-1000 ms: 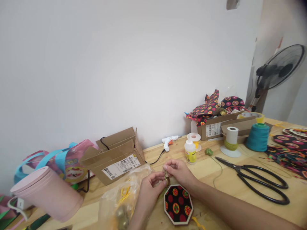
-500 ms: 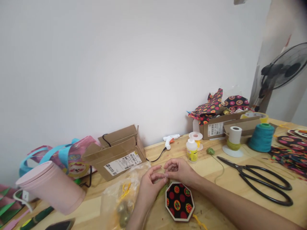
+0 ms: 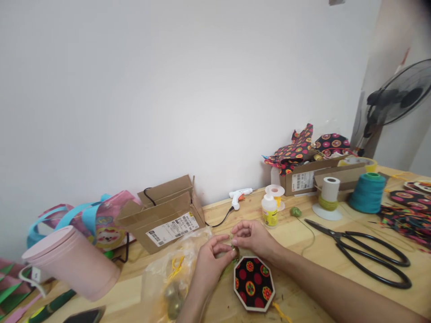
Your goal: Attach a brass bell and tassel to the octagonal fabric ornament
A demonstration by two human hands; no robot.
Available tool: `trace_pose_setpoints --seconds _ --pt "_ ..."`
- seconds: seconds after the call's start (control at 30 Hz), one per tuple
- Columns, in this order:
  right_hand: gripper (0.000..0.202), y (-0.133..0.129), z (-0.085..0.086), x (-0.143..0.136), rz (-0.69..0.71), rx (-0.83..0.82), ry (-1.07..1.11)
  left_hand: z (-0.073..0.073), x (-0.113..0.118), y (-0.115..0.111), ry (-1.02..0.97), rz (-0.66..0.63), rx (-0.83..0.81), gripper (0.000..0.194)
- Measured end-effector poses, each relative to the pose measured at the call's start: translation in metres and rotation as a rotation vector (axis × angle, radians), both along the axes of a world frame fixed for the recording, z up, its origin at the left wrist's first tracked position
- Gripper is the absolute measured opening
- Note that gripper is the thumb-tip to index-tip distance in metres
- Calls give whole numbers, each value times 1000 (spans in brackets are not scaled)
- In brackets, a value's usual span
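While left grip point(image 3: 211, 260) pinches a brassy piece point(image 3: 236, 253), right grip point(image 3: 255, 238) pinches cord point(image 3: 231, 234); bare wood point(image 3: 287, 287) lies right of the pale-edged octagon point(image 3: 254, 284).

Scissors point(image 3: 336, 235), glue gun point(image 3: 237, 198) and thread cone point(image 3: 366, 194) suggest a craft workshop.

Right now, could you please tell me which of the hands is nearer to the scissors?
Right. The right hand is to the left of the scissors; the left hand is farther left.
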State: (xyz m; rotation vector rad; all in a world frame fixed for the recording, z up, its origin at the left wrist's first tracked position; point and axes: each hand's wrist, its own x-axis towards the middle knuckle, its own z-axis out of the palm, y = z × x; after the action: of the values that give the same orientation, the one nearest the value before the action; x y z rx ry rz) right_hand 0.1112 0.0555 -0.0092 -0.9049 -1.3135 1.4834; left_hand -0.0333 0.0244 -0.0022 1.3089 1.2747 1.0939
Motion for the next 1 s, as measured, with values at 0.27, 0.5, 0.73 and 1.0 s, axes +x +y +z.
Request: trace_pose_setpoints --seconds 0.27,0.5,0.73,1.0 --pt "22 1 -2 -2 -6 104 -45 1 0 0 10 4 110 20" --pt "20 2 -7 -5 -75 296 -144 4 3 -1 -46 77 97 20" --pt "17 -9 12 3 -223 807 -604 2 1 2 -91 100 45 18" --pt "23 -11 10 0 -147 805 -462 5 0 1 -124 94 6 23"
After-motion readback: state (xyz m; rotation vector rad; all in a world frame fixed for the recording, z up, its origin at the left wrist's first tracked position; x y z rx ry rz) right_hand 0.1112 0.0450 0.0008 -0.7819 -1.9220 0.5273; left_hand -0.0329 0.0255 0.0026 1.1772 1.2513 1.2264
